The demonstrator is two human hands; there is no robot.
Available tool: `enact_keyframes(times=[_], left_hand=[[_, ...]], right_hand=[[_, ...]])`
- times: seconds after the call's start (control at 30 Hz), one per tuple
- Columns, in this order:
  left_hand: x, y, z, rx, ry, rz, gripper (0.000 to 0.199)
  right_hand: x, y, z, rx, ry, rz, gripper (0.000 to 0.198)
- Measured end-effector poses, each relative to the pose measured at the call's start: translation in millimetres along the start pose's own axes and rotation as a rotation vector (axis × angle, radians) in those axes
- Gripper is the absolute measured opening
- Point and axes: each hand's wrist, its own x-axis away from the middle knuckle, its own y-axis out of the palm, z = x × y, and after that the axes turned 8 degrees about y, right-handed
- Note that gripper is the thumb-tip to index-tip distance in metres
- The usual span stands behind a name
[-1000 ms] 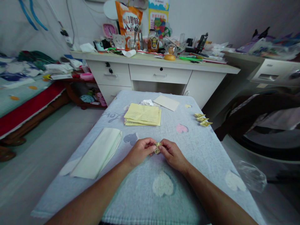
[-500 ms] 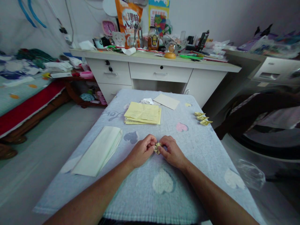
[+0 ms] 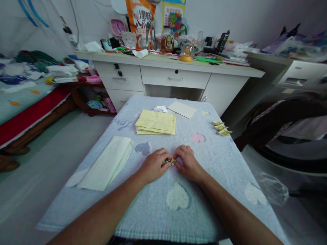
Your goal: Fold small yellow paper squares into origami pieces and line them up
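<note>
Between my two hands is a small piece of folded yellow paper (image 3: 172,161) with dark marks on it. My left hand (image 3: 155,164) pinches its left side, and my right hand (image 3: 187,162) pinches its right side; the fingers cover most of it. Beyond my hands lies a stack of yellow paper sheets (image 3: 155,121). Toward the right edge of the cloth-covered table (image 3: 204,156) sit three folded yellow paper boats (image 3: 221,128) in a short row.
A folded pale green-white sheet (image 3: 107,163) lies on the left. Behind the stack are a crumpled white piece (image 3: 160,109) and a cream card (image 3: 182,109). A cluttered white desk (image 3: 176,75) stands at the far end, and a washing machine (image 3: 293,81) to the right.
The folded paper has turned and opened out between my fingers, showing less of its marked face. Both hands stay in nearly the same place, still pinching it.
</note>
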Motion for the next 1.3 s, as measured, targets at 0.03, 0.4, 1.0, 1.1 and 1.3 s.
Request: enact_keyframes(times=[0.03,0.4,1.0,1.1,1.3], left_hand=[[0,-2,0,-0.002,0.002,-0.018,0.010],[1,-2,-15,0.012,0.096,-0.044,0.011],[3,-2,-12,-0.047,0.086,-0.045,0.009],[2,-2,-11,-0.009,0.023,-0.033,0.004],[-1,0,-13,0.044,0.010,-0.019,0.011]], right_hand=[[1,-4,-1,-0.011,-0.039,-0.043,0.014],[1,-6,0,0.023,-0.091,-0.118,0.016],[-1,0,-1,0.081,-0.189,-0.050,0.010],[-2,1,-1,0.102,-0.200,-0.045,0.012],[-2,0,-1,0.085,-0.177,-0.058,0.004]])
